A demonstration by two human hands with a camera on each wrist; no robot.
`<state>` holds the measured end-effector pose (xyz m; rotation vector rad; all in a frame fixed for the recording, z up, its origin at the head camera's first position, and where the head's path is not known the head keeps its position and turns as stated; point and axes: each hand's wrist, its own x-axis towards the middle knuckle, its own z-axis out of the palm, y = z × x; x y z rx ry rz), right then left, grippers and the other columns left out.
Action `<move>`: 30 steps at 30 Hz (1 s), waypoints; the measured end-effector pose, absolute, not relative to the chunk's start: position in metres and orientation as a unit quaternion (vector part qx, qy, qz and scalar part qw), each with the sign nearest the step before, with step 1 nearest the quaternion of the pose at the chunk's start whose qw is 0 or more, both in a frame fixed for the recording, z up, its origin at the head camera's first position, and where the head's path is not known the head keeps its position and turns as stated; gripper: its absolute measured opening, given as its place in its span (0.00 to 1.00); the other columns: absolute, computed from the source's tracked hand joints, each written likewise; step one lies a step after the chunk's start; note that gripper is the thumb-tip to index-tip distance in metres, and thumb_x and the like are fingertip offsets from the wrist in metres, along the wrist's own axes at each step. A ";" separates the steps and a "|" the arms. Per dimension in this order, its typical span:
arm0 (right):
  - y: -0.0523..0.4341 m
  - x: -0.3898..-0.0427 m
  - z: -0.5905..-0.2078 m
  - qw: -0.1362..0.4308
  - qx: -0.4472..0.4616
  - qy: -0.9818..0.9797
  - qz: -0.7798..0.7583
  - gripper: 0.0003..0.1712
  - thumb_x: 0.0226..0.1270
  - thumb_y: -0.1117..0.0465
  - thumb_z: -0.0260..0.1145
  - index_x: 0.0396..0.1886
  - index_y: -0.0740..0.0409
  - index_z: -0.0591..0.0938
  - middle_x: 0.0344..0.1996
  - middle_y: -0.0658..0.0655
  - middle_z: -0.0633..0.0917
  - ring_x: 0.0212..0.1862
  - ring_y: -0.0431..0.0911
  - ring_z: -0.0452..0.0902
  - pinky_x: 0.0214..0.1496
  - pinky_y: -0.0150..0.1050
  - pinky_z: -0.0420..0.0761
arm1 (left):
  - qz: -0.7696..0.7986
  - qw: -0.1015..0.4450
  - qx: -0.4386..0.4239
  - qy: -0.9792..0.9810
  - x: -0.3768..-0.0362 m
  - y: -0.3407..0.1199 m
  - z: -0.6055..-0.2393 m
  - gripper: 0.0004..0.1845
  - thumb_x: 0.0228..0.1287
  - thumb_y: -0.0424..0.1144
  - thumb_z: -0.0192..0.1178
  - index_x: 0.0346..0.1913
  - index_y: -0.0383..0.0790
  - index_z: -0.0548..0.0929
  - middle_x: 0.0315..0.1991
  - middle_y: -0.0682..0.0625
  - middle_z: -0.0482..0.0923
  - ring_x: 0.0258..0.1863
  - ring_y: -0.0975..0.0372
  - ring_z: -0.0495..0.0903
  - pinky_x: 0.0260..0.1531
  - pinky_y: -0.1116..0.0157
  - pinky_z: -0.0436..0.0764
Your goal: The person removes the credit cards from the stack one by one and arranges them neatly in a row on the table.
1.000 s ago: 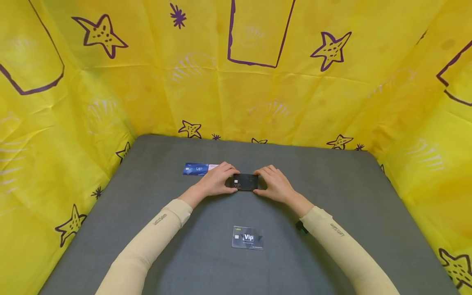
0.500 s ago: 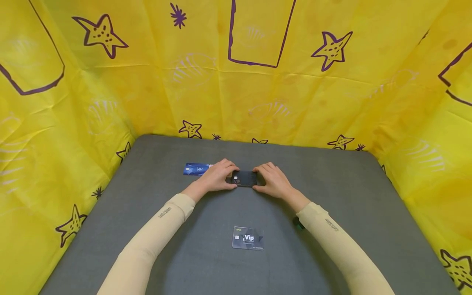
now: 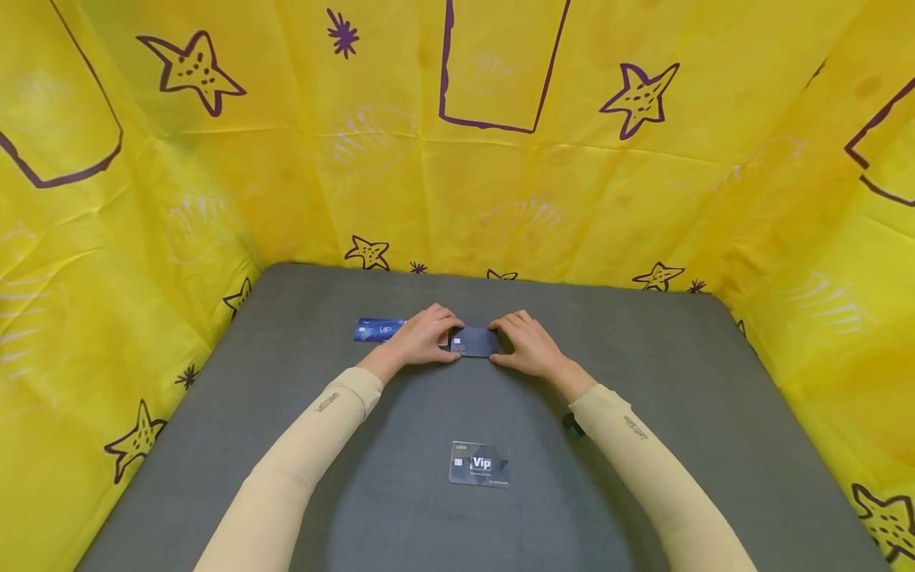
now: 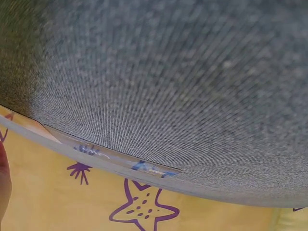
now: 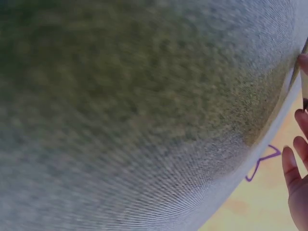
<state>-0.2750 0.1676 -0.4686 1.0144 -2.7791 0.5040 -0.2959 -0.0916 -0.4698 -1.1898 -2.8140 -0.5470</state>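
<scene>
Both hands pinch a dark VIP card (image 3: 475,342) by its two short ends, near the middle of the table in the head view. My left hand (image 3: 423,335) has its thumb and fingers on the card's left end, and my right hand (image 3: 531,345) on the right end. Left of them lies a blue VIP card (image 3: 379,329), partly covered by the left hand. A sliver of something lighter shows between the left hand and the held card. Nearer to me lies a grey Vip card (image 3: 480,465). In the right wrist view, fingers (image 5: 291,168) appear at the edge.
The grey cloth-covered table (image 3: 643,381) is enclosed at the back and sides by a yellow curtain (image 3: 300,183) with starfish drawings. A small dark green item (image 3: 573,425) shows beside the right sleeve. Flat cards (image 4: 144,167) appear near the table edge in the left wrist view.
Both hands have moved the dark card slightly away from me, towards the level of the blue card. Its face now looks bluer and lighter. The grey card stays where it was.
</scene>
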 end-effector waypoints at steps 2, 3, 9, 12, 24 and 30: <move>0.167 -0.277 -0.468 0.061 0.336 -0.924 0.172 0.30 0.55 0.50 0.76 0.55 0.59 0.80 0.50 0.58 0.81 0.53 0.53 0.69 0.54 0.51 0.71 | -0.182 0.011 -0.381 -0.906 -0.298 -0.092 -0.470 0.29 0.55 0.52 0.71 0.57 0.41 0.81 0.51 0.49 0.76 0.50 0.58 0.69 0.53 0.58 0.71; 0.167 -0.278 -0.468 0.056 0.335 -0.924 0.174 0.30 0.55 0.50 0.75 0.55 0.59 0.80 0.51 0.58 0.81 0.53 0.53 0.69 0.54 0.51 0.71 | -0.183 0.007 -0.379 -0.907 -0.299 -0.092 -0.470 0.29 0.55 0.52 0.71 0.57 0.41 0.80 0.51 0.49 0.76 0.50 0.58 0.69 0.54 0.58 0.71; 0.167 -0.285 -0.468 0.013 0.321 -0.928 0.187 0.30 0.57 0.50 0.74 0.56 0.58 0.79 0.53 0.58 0.80 0.54 0.54 0.68 0.58 0.52 0.69 | -0.186 -0.012 -0.373 -0.909 -0.305 -0.090 -0.470 0.29 0.55 0.52 0.71 0.57 0.41 0.80 0.51 0.49 0.76 0.52 0.57 0.68 0.56 0.59 0.69; 0.167 -0.288 -0.467 -0.008 0.315 -0.929 0.196 0.30 0.58 0.51 0.74 0.57 0.59 0.78 0.54 0.59 0.80 0.55 0.54 0.67 0.59 0.52 0.68 | -0.194 -0.022 -0.369 -0.909 -0.307 -0.090 -0.469 0.29 0.56 0.51 0.71 0.57 0.40 0.80 0.51 0.48 0.76 0.52 0.57 0.67 0.56 0.59 0.69; 0.165 -0.301 -0.467 -0.076 0.306 -0.918 0.241 0.28 0.61 0.55 0.72 0.58 0.62 0.77 0.55 0.62 0.76 0.54 0.55 0.64 0.59 0.51 0.65 | -0.218 -0.062 -0.349 -0.910 -0.317 -0.091 -0.474 0.27 0.58 0.49 0.70 0.57 0.40 0.80 0.51 0.48 0.75 0.54 0.56 0.65 0.55 0.59 0.69; 0.166 -0.307 -0.468 -0.092 0.299 -0.916 0.252 0.28 0.61 0.55 0.71 0.59 0.61 0.77 0.54 0.61 0.75 0.54 0.55 0.63 0.60 0.51 0.64 | -0.231 -0.066 -0.340 -0.909 -0.319 -0.092 -0.476 0.27 0.58 0.49 0.70 0.57 0.40 0.80 0.51 0.47 0.74 0.55 0.55 0.64 0.55 0.59 0.69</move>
